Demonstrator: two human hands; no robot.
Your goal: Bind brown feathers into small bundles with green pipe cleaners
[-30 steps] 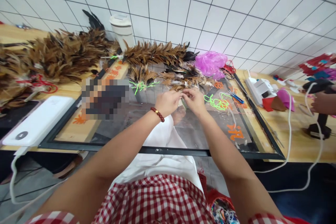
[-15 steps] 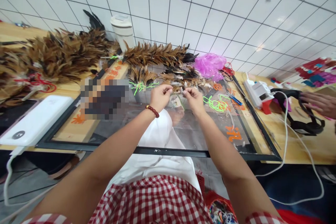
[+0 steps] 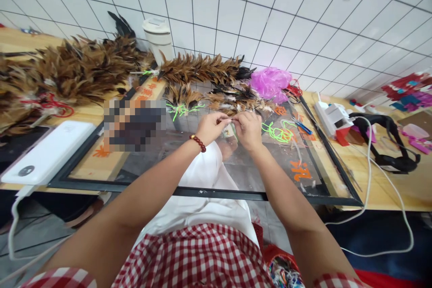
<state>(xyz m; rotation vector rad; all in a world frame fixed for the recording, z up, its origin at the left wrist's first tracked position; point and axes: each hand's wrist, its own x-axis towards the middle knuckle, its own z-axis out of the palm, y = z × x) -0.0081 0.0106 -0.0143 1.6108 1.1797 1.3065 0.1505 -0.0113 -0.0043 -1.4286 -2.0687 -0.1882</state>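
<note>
My left hand (image 3: 211, 128) and my right hand (image 3: 249, 129) meet fingertip to fingertip above the glass panel (image 3: 158, 162). Both are closed in a pinch. A thin green strand seems to hang by the right fingers; what the tips hold is too small to make out. Just beyond the hands lie loose brown and black feathers (image 3: 219, 104). To their left sits a small feather bunch (image 3: 184, 97) with green cord (image 3: 182, 110) at its base. A tangle of bright green cord (image 3: 278, 133) lies right of my right hand.
Behind are a long feather garland (image 3: 199, 70), a white cup (image 3: 158, 42) and a pink plastic bag (image 3: 270, 84). A large feather pile (image 3: 77, 69) and white power bank (image 3: 50, 153) lie left. Blue tweezers-like tool (image 3: 303, 127), power strip (image 3: 332, 119) and black headset-like strap (image 3: 391, 162) lie right.
My hands have come together from slightly apart, the right moving left and the left moving a little right. Another person's hand at the far right has left the view.
</note>
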